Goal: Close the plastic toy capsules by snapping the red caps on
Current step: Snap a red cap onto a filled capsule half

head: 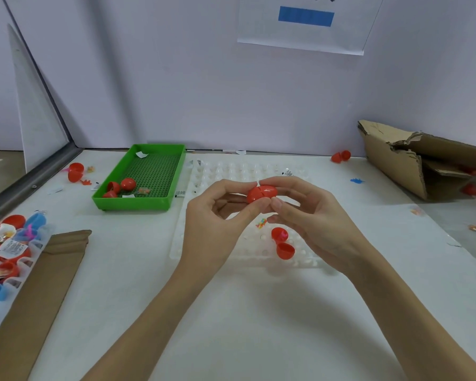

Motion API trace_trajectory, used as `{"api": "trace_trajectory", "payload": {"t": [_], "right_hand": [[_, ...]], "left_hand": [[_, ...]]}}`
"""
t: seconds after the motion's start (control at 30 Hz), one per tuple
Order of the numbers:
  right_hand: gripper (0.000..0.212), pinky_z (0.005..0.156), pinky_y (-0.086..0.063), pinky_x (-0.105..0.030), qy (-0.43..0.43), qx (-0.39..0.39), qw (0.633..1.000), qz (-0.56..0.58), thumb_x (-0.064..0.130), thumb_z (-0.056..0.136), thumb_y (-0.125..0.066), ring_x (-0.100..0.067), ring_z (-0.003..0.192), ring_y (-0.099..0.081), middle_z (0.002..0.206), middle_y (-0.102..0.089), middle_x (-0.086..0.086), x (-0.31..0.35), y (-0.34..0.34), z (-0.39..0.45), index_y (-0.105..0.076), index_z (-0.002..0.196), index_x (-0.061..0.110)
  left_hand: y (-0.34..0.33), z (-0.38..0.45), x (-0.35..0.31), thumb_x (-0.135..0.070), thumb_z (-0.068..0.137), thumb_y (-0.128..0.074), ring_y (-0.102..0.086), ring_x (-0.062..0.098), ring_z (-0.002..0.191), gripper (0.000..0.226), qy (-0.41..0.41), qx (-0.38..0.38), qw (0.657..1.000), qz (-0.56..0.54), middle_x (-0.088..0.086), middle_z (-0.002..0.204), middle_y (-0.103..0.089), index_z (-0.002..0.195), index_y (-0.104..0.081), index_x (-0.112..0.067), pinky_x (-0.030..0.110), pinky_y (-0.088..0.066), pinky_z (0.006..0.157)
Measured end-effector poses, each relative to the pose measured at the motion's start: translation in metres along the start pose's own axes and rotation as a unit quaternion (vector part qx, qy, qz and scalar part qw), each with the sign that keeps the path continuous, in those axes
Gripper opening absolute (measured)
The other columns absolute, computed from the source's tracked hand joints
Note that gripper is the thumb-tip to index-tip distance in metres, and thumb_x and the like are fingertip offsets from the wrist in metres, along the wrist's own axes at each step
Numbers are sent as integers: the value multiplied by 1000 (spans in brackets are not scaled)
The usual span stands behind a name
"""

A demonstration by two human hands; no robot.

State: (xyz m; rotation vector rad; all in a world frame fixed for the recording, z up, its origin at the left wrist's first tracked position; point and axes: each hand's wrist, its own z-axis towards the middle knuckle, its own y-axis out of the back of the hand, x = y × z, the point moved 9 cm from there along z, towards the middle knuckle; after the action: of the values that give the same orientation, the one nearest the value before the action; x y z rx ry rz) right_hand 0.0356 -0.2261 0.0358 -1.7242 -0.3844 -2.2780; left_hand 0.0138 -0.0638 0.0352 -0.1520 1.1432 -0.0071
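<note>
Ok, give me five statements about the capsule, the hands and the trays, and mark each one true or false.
1. Both hands hold the red capsule above the table. True: the left hand and the right hand pinch it between them.
2. The green tray is empty. False: it holds red capsule pieces.
3. An open red capsule lies on the clear plastic tray. True.
4. The torn cardboard box is at the left. False: it is at the right.
5. The held capsule is blue. False: it is red.
</note>
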Motion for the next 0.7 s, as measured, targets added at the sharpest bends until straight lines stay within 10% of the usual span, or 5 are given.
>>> {"api": "trace_trajectory", "payload": {"t": [0.7], "right_hand": [[22,82,-58,-24,-7,-56,998,-35,13,100,-66,-22,99,-74,111,-75,0,-1,-2,-2,-71,121,16]], "left_hand": [[-12,-6,-21,-24,100,-70,-73,11,90,10,-166,33,951,258,-7,97,-68,110,-66,-22,29,-61,79]]}}
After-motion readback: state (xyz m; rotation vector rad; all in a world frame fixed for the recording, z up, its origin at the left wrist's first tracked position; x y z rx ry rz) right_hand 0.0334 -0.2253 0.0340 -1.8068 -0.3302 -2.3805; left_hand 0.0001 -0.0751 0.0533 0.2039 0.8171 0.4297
